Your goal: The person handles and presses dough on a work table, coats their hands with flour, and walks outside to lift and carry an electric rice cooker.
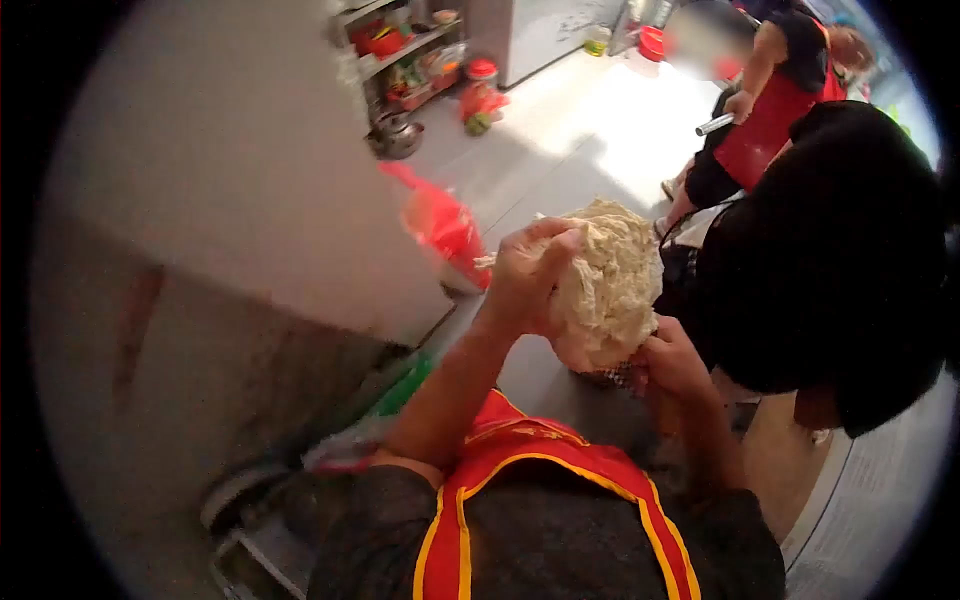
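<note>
A large, rough lump of pale dough (pixel 608 280) is held up in front of my chest, above the floor. My left hand (pixel 530 270) grips its left side, the thumb pressed on the dough near the top. My right hand (pixel 672 362) is closed at the lower right edge of the lump; its fingers are partly hidden. A small patterned thing (pixel 612 377) shows just under the dough, too covered to make out. I wear a red apron (pixel 545 450) with yellow trim.
A person in black (pixel 830 260) is close on the right. Behind, another person in a red apron (pixel 755 140) holds a metal rod (pixel 714 125). A wall (pixel 220 170) stands left, with a red bag (pixel 445 225), a kettle (pixel 400 137) and shelves (pixel 415 45) beyond.
</note>
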A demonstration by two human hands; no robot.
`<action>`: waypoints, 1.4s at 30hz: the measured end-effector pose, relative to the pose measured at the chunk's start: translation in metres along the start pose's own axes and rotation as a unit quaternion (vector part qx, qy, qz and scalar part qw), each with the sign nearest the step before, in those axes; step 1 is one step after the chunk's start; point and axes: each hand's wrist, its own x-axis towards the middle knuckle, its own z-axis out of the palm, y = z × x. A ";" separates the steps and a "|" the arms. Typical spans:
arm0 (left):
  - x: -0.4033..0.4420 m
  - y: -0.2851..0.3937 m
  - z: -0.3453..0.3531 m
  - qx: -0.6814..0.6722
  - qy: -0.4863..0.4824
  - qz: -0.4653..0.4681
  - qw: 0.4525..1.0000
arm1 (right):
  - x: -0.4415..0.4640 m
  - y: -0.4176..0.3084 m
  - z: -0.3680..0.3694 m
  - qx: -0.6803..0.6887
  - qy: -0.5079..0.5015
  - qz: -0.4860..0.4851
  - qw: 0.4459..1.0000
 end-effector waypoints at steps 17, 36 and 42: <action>0.030 -0.068 0.149 -0.064 -0.133 -0.159 0.976 | -0.043 0.074 -0.111 0.069 0.154 -0.028 0.985; 0.579 -0.209 0.167 0.002 -0.156 -0.146 0.977 | 0.406 -0.143 -0.364 0.093 0.134 0.008 0.987; 0.736 -0.257 0.218 0.059 -0.277 -0.105 0.953 | 0.504 -0.185 -0.433 0.164 0.252 0.000 0.954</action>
